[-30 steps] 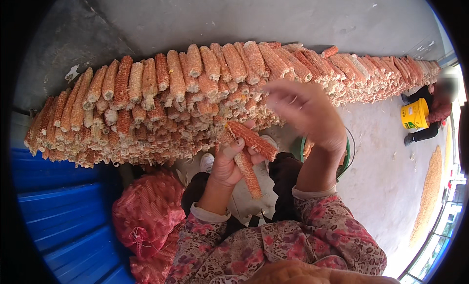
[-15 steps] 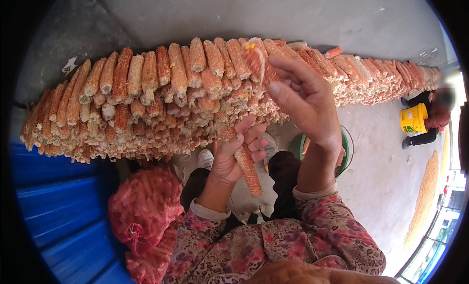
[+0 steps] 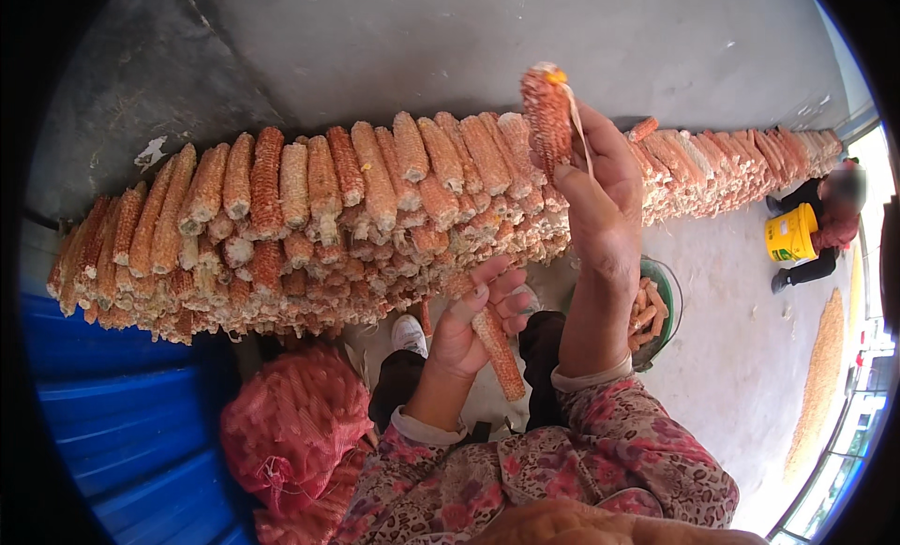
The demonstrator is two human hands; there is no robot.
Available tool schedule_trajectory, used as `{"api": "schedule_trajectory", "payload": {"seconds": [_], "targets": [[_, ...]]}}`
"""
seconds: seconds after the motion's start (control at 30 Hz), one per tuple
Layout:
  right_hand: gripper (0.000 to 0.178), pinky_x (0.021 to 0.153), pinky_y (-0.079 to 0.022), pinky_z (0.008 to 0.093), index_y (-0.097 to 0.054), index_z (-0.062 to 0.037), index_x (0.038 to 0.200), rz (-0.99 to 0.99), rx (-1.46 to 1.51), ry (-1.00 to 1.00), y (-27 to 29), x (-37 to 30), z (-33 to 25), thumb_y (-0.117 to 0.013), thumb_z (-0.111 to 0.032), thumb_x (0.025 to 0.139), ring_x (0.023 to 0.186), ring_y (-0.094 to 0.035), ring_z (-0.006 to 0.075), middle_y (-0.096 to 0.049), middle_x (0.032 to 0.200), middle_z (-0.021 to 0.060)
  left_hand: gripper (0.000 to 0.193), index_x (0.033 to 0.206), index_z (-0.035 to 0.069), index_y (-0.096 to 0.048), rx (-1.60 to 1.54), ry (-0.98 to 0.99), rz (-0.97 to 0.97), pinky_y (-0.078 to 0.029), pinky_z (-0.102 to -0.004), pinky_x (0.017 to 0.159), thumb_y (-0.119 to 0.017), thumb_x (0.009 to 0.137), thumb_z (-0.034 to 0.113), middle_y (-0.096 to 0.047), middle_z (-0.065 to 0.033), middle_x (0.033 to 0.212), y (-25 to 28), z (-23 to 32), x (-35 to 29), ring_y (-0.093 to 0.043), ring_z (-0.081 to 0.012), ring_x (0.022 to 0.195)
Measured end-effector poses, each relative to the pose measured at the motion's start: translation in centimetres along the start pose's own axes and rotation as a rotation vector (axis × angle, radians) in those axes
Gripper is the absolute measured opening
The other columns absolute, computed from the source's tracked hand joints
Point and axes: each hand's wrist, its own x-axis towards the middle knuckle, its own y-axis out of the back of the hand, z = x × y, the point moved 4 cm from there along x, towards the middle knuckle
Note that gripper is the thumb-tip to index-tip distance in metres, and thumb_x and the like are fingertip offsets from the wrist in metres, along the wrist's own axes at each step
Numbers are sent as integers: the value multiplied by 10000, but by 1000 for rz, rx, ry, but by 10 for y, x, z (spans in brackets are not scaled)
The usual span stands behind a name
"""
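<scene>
My right hand [image 3: 605, 184] is raised over the stack and grips a reddish corn cob [image 3: 547, 119] upright. A few yellow kernels cling to its top, and a pale strip of husk hangs down along it. Lower and to the left, my left hand [image 3: 475, 325] is closed around another bare corn cob [image 3: 499, 353], whose lower end sticks out below the fingers. Beyond both hands runs a long stack of shelled corn cobs [image 3: 323, 184], laid in layers with their ends facing me.
A red mesh sack [image 3: 295, 414] full of cobs stands left, against blue corrugated metal [image 3: 131, 404]. A green bucket [image 3: 670, 306] holding cobs sits right of my forearm. Farther right, a person handles a yellow bucket [image 3: 790, 233]; grain [image 3: 817, 376] is spread on the floor. A grey wall [image 3: 394, 48] backs the stack.
My right hand has moved the cob a little right and up and turned it more upright. The left hand still holds its cob. The view has shifted slightly, showing more of the green bucket.
</scene>
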Motion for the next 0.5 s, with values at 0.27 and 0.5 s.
{"api": "schedule_trajectory", "payload": {"seconds": [0.27,0.5], "targets": [[511,998,-473,343,-598,47,1297,-205,27,-22,-20,-11,-15,-539,32,790,1099,-624,208,-647,1223,120,524,1507,50,-411,52,-120,-55,-558,-508,1012,-568,1024,179,-568,-192,1429,-9,13,-3,-598,-339,1278],[316,761,-561,386,-688,-47,1122,-845,-626,81,-39,-48,-10,-738,-120,818,895,-701,281,-715,1012,114,602,1498,57,-391,577,-482,55,-548,-473,985,-630,989,275,-579,-156,1337,-54,35,-25,-591,-304,1239]]}}
